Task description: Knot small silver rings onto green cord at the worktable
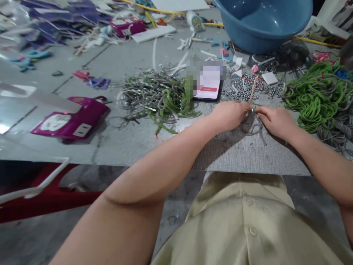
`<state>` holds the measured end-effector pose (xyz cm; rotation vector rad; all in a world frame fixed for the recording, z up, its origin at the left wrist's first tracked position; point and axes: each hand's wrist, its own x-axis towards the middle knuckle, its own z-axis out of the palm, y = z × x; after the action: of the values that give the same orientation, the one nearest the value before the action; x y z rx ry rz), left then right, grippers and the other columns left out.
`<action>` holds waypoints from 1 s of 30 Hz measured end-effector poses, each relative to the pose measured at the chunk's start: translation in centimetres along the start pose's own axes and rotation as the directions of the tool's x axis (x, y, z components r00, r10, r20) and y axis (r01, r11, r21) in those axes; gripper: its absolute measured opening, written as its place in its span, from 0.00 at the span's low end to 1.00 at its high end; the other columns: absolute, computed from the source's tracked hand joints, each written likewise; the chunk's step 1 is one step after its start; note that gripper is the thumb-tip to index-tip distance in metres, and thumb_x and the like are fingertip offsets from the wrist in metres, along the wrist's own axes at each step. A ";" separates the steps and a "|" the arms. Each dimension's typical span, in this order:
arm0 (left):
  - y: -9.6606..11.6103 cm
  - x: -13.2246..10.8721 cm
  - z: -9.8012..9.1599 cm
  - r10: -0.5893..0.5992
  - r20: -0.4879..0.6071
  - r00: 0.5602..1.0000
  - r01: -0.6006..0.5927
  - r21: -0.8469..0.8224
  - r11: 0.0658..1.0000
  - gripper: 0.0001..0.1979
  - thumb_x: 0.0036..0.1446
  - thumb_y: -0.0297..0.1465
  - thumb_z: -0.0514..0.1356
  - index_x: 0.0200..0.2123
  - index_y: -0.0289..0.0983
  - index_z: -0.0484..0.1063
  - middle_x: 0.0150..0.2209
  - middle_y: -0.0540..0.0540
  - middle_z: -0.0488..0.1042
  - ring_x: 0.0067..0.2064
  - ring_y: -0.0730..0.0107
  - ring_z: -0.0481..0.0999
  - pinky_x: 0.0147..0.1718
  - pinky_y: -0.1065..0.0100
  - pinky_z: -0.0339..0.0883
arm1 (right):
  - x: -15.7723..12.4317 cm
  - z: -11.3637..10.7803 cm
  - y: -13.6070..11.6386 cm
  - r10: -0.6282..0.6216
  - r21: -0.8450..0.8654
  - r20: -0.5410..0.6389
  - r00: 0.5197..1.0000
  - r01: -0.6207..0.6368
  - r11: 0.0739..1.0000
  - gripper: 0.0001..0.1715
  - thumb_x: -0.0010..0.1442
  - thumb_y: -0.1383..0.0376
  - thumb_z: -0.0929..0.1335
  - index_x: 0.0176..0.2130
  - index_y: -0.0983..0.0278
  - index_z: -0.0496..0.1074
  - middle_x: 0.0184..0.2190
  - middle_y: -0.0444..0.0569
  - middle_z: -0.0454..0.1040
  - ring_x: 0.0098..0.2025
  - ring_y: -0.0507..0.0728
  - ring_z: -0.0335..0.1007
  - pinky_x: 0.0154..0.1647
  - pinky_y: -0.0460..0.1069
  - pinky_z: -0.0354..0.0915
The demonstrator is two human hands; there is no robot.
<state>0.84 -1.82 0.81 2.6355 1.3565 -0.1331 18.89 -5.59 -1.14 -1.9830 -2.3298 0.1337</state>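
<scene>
Beyond the beige buttoned shirt [248, 221], the left hand [230, 115] grasps a thin wooden stick [253, 90] in clenched fingers; the right hand [275, 119] pinches looped grey cord [252, 129] on the grey desk [220, 154].

Blue basin [264, 25], green cords [317, 95], grey-and-green tangle [157, 97], magenta box [70, 119] with white patches, grey table [132, 143], perhaps silvery rings [242, 88].

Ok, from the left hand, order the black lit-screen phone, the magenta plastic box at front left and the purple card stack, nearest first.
1. The black phone, just beyond the left hand.
2. The magenta plastic box, left, near the front edge.
3. The purple card stack, far-left corner.
</scene>
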 end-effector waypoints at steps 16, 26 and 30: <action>-0.4 -0.1 0.4 0.012 -0.198 0.980 -0.014 -0.011 1.000 0.20 0.66 0.34 0.51 0.57 0.41 0.73 0.50 0.40 0.77 0.51 0.55 0.75 0.47 0.60 0.67 | 0.1 -0.3 0.3 0.098 -0.032 0.005 0.995 -0.097 0.995 0.24 0.69 0.54 0.59 0.51 0.59 0.78 0.37 0.54 0.82 0.38 0.64 0.76 0.31 0.52 0.57; -0.2 -0.7 0.9 0.140 -0.174 0.975 -0.140 0.014 0.990 0.29 0.51 0.49 0.67 0.48 0.35 0.71 0.53 0.36 0.69 0.58 0.44 0.64 0.56 0.52 0.58 | -0.1 -2.0 0.6 0.057 -0.089 0.220 0.974 -0.038 0.995 0.33 0.56 0.43 0.70 0.52 0.60 0.70 0.38 0.53 0.79 0.38 0.65 0.74 0.29 0.51 0.54; -1.5 -1.0 0.8 0.203 -0.100 0.974 -0.204 0.000 0.979 0.35 0.46 0.52 0.69 0.51 0.36 0.70 0.57 0.36 0.66 0.60 0.42 0.61 0.59 0.49 0.53 | -0.4 -3.4 0.8 0.031 -0.107 0.367 0.930 0.009 0.994 0.40 0.51 0.43 0.72 0.55 0.61 0.67 0.40 0.53 0.78 0.38 0.65 0.73 0.28 0.51 0.53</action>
<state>-0.94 -1.97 0.03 2.7854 1.1002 0.0323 20.17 -5.78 2.11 -2.1849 -2.5958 0.4266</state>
